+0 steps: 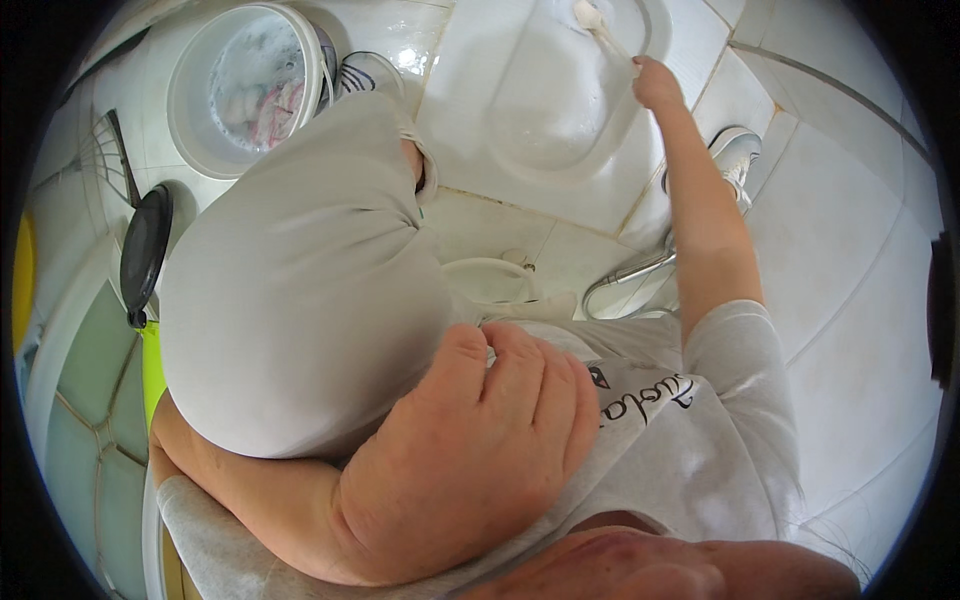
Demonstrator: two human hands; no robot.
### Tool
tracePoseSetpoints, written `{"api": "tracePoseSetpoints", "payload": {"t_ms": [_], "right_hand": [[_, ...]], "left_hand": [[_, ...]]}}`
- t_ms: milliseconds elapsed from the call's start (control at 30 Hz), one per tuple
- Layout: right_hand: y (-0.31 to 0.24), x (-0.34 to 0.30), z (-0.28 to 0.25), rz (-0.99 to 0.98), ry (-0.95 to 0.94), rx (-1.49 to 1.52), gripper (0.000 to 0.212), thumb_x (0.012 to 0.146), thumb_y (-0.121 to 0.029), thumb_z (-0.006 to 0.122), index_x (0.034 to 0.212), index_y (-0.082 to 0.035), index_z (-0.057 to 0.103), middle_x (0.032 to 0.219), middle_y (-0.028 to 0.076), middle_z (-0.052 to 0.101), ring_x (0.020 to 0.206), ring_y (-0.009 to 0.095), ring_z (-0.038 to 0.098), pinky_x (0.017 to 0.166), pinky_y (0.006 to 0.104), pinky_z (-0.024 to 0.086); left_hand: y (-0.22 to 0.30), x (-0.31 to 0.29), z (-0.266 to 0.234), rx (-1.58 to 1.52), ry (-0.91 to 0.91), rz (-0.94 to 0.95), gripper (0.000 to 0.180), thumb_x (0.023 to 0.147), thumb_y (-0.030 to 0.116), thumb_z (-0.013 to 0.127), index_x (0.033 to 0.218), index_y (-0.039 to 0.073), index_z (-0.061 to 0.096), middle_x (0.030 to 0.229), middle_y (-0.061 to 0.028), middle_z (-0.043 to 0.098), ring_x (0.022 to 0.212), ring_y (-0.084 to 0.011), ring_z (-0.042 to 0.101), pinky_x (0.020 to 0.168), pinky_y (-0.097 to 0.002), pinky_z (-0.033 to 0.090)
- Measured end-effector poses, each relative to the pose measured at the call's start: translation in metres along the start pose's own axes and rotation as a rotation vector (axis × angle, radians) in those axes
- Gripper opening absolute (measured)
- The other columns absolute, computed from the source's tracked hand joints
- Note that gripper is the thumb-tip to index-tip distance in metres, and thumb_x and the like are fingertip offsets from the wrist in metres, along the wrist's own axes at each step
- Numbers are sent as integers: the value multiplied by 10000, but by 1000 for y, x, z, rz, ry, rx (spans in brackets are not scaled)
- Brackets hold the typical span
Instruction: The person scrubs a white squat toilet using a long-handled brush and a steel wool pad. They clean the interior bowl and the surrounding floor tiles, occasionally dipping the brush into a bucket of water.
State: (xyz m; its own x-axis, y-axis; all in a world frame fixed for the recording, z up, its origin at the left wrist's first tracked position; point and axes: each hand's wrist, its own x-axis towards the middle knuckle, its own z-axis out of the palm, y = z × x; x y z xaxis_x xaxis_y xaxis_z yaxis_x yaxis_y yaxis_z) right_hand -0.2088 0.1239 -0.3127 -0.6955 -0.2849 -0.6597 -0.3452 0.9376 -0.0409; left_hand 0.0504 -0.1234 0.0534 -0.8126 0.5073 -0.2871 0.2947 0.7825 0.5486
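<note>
My right hand point(657, 86) is stretched out to the far right, its fingers closed round the handle of a pale brush point(606, 38). The brush reaches into a white squat toilet point(505, 110) set in the tiled floor, its head near the far end of the basin. Close to my chest, in front of the grey shirt point(720, 430), my left hand point(480, 450) is bent with its fingers curled and the thumb against the forefinger. Whatever may be between those fingertips is hidden. My left forearm wraps past my bent knee point(290, 270).
A white bucket point(185, 110) of sudsy water with cloth in it stands at the far left. Nearer are a black lid-like object point(147, 245) and a wire rack point(112, 150). A metal shower hose point(635, 272) lies near my right shoe point(735, 155). White tiled wall point(860, 270) rises at right.
</note>
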Motion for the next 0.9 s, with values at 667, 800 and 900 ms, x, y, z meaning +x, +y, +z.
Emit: {"api": "tracePoseSetpoints", "payload": {"t_ms": [667, 800, 900], "right_hand": [[46, -193, -47, -168, -43, -241, 425, 870, -108, 476, 1291, -172, 475, 765, 196, 586, 658, 309, 556, 660, 363, 456], [37, -210, -27, 374, -456, 649, 385, 882, -144, 460, 1261, -189, 512, 780, 153, 596, 602, 250, 530, 627, 367, 454], [4, -213, -45, -17, -417, -177, 367, 902, -143, 429, 1258, -176, 510, 830, 158, 623, 662, 221, 572, 634, 372, 462]], "left_hand": [[11, -12, -1, 15, 62, 134, 232, 696, 178, 558, 883, 45, 594, 789, -89, 584, 781, -230, 550, 697, -340, 437], [7, -16, 8, -8, 142, 161, 229, 757, 184, 495, 853, 2, 596, 815, -136, 590, 765, -249, 533, 679, -354, 410], [6, -20, 9, -10, 143, 173, 235, 763, 188, 490, 860, 1, 596, 820, -141, 591, 771, -250, 535, 681, -358, 412]]}}
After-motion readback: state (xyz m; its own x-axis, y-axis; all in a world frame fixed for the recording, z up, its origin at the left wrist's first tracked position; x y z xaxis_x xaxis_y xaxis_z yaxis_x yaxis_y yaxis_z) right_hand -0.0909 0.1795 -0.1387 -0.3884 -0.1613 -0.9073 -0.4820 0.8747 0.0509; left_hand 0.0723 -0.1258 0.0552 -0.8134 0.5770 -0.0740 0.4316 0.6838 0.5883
